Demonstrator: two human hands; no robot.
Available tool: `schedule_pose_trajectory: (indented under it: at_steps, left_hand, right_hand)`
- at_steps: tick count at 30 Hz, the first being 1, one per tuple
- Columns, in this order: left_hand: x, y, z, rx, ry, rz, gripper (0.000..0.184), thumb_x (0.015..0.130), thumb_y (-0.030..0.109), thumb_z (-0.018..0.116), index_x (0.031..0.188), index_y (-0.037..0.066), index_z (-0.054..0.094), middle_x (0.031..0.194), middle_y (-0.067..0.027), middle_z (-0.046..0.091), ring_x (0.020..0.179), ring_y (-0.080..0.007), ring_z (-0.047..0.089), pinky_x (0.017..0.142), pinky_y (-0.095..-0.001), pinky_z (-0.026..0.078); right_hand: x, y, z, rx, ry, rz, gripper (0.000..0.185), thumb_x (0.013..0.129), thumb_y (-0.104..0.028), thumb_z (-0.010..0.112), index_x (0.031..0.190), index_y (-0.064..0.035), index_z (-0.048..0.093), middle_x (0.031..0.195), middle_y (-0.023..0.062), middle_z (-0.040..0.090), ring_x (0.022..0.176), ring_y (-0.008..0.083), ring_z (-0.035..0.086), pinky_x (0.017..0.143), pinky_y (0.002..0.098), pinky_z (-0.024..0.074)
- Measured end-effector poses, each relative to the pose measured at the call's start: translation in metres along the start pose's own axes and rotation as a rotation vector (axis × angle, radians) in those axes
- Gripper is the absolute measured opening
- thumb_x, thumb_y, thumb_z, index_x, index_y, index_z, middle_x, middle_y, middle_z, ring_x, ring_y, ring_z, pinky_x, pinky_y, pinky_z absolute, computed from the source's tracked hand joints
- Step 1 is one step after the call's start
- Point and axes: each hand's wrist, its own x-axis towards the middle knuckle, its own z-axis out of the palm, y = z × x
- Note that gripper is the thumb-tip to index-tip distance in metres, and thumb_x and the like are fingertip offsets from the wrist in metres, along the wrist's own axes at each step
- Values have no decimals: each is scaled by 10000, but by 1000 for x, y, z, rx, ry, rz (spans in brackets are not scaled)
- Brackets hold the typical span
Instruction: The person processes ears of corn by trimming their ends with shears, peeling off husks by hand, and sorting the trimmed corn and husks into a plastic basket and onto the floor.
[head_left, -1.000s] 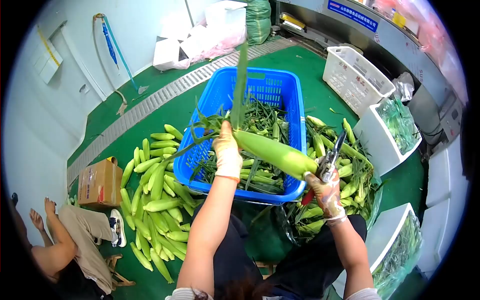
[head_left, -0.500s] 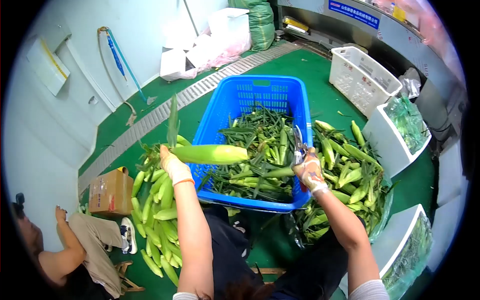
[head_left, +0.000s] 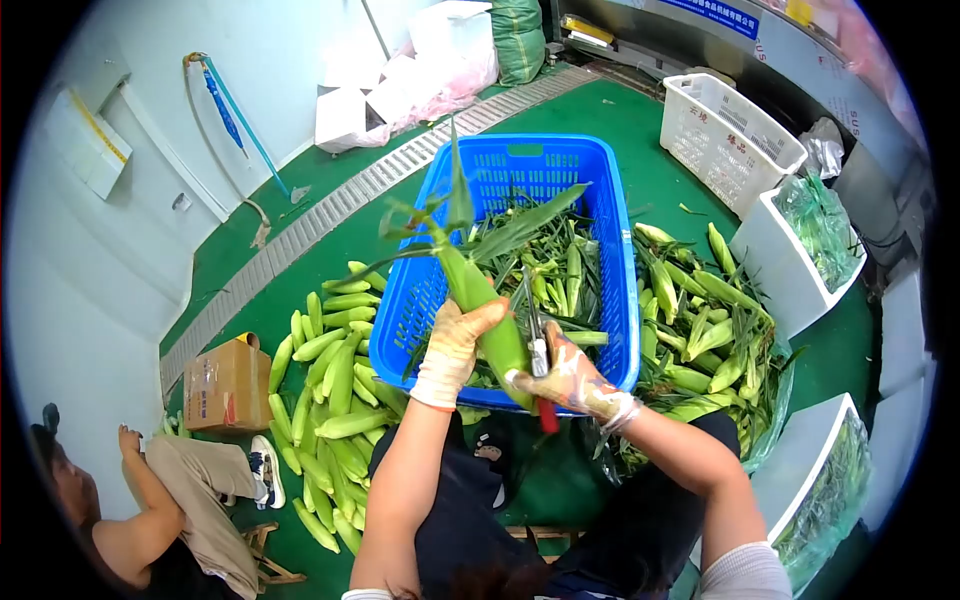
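An ear of corn in its green husk (head_left: 482,300) is tilted over the near side of a blue crate (head_left: 625,290). Gloved, my left hand (head_left: 457,345) wraps round its middle. My right hand (head_left: 575,380) holds red-handled pruning shears (head_left: 538,350) and touches the ear's lower end. Long leaves spread from the top of the ear. Cut leaves and trimmings (head_left: 520,245) lie inside the crate. One pile of corn (head_left: 345,420) is on the floor at the left, and another, leafier pile (head_left: 705,340) is at the right.
A person (head_left: 150,500) sits at the far left near a cardboard box (head_left: 228,385). White crate (head_left: 730,140) stands at the back right. Foam boxes (head_left: 790,265) with bagged greens are at the right. A drain grate (head_left: 330,215) crosses the green floor.
My left hand has come from over the left pile to the crate's near side, now with a leafy ear. My right hand with the shears has moved left and down to the ear's end.
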Motion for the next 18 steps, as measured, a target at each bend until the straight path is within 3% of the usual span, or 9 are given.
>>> schedule_pose_trajectory:
  at_steps: [3,4,5,9,11,13,15,17,18]
  left_hand:
    - [14,-8,-32,290,4,172,540,718,148,798,1155,27,507,901,-91,638,807,-185,638,757,-330,533]
    - [7,1,-29,371,58,182,491,719,141,792,1119,36,528,865,-57,636,741,-154,626,673,-298,534]
    - [1,11,-28,425,43,16,551,709,99,787,1182,13,517,905,-44,624,802,-133,590,705,-276,517]
    - [-10,7,-13,536,-131,-2,429,727,135,767,1092,3,585,901,-29,626,773,-106,573,710,-265,495]
    - [-13,11,-8,570,-168,-89,442,720,136,763,1099,-4,583,883,-24,626,745,-99,569,710,-258,488]
    - [-17,19,-4,538,-361,-223,428,713,115,753,1088,-6,586,849,-27,630,727,-99,568,705,-259,489]
    - [-14,16,-15,617,-489,-167,371,681,81,735,1020,-3,611,772,-15,620,688,-93,563,649,-254,478]
    - [-10,26,-18,601,-567,-372,345,666,97,745,977,5,626,765,-14,620,671,-94,560,624,-251,470]
    - [-5,23,-25,596,-552,-445,325,667,106,754,951,9,629,766,-13,618,664,-98,557,619,-250,467]
  right_hand:
    - [-17,1,-25,-178,-203,60,724,685,-411,769,1141,49,446,907,189,598,871,325,596,823,385,469]
    - [-17,2,-28,-215,-222,83,735,673,-443,774,1115,42,443,911,203,593,877,325,593,816,389,462]
    - [-18,4,-28,-216,-207,65,705,669,-450,776,1074,23,446,893,203,586,850,317,585,797,391,454]
    - [2,20,-26,25,-307,38,574,703,-350,789,1038,-26,455,844,66,513,817,172,518,760,331,440]
    - [8,11,-36,117,-344,8,571,710,-324,785,1068,-19,459,886,73,537,844,163,525,774,330,446]
    - [15,5,-60,-142,-420,3,611,688,-320,791,1110,-21,467,947,81,571,860,159,544,767,321,461]
    - [15,-1,-77,-159,-544,-80,574,674,-308,798,1075,-28,497,917,62,573,833,155,540,750,311,460]
    - [18,12,-76,-6,-614,-128,540,680,-334,785,1029,2,548,825,68,594,750,177,538,699,326,452]
    - [13,16,-69,106,-605,-39,495,682,-324,777,985,1,561,800,65,597,720,169,537,672,321,450]
